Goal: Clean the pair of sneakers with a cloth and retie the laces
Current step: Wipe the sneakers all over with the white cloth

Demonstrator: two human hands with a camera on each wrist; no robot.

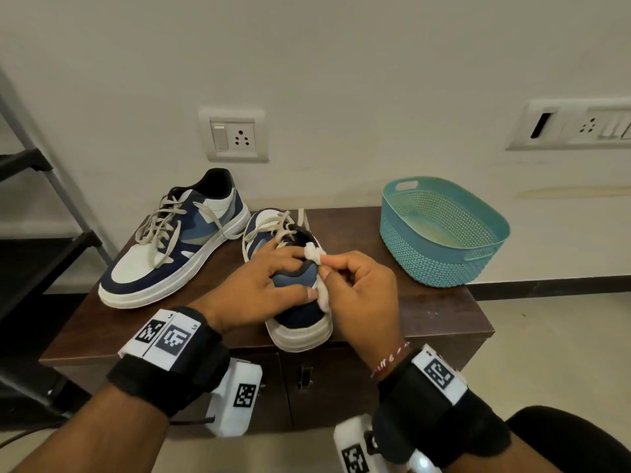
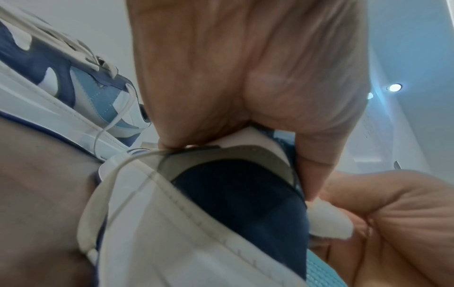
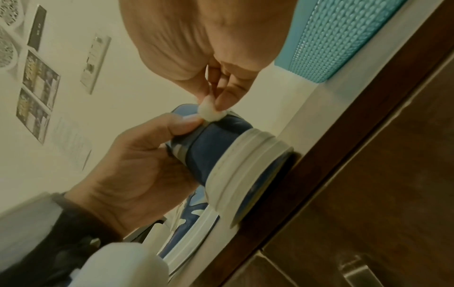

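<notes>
The near sneaker stands on the bench, heel toward the person. It looks light, with a soft upper and stiff sole, so the padded collar suits gripping: the left hand clasps it there. The right hand pinches a small white cloth, probably damp, against the collar. Navy, blue and white panels; laces loose.

Left hand round the near sneaker's heel, right hand pinching white cloth against its collar.

Fluffy white cloth, matt fabric sneaker, perforated plastic basket, dark glossy wood cabinet.
</notes>
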